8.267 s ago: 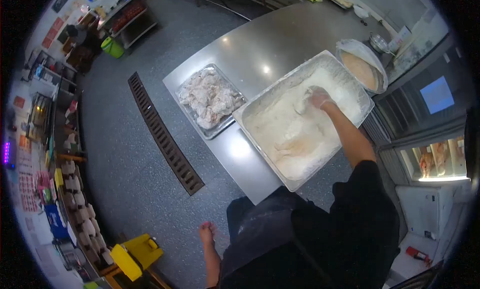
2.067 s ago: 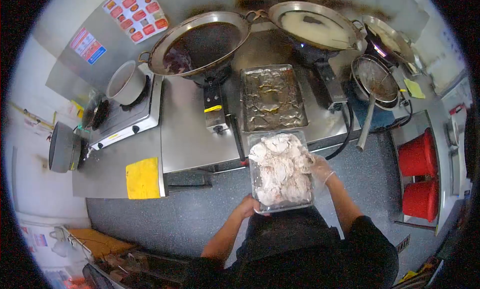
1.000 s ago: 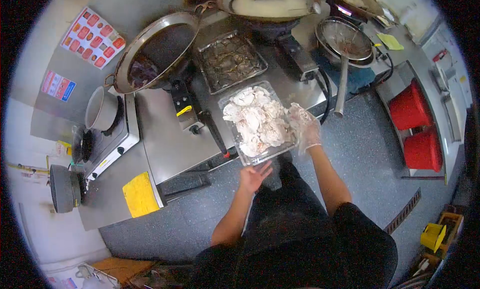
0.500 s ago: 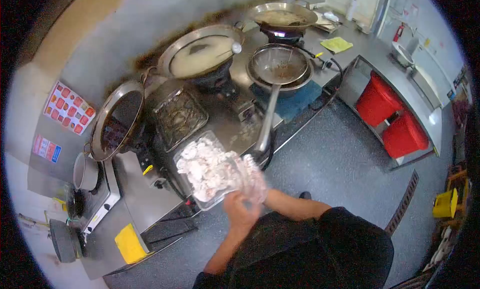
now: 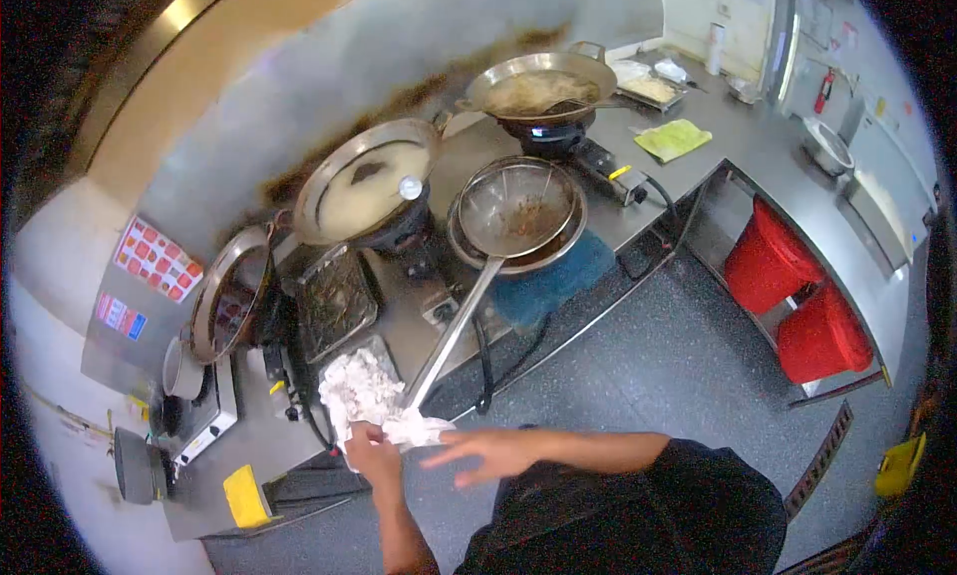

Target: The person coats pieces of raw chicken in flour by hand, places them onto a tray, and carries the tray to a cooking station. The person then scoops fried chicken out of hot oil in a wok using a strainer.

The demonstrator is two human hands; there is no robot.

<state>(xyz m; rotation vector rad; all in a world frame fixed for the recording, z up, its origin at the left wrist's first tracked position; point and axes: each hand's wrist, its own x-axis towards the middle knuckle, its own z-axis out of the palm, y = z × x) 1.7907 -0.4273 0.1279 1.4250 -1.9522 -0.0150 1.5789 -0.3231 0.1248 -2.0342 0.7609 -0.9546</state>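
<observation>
My left hand [image 5: 373, 453] is closed on a whitish plastic glove [image 5: 424, 429], which stretches out to its right. Just right of the glove, my right hand [image 5: 490, 453] is bare, its fingers apart and holding nothing. Behind my left hand, a clear tray of white-floured pieces [image 5: 359, 384] sits at the counter's front edge, its near part hidden by the hand and glove. A dark, oily metal tray [image 5: 339, 301] lies just beyond it. The long handle of a strainer [image 5: 516, 211] reaches down close to the glove.
Three large woks, one with dark liquid [image 5: 231, 294], one with pale liquid [image 5: 371, 191] and one at the back [image 5: 541, 89], stand on burners. A blue cloth [image 5: 558, 279] lies under the strainer's bowl. Red buckets [image 5: 771, 256] are on a shelf at right.
The plastic glove has come off my right hand and is now in my left. My hands have moved apart. The view has turned right, and the floured tray now appears farther left.
</observation>
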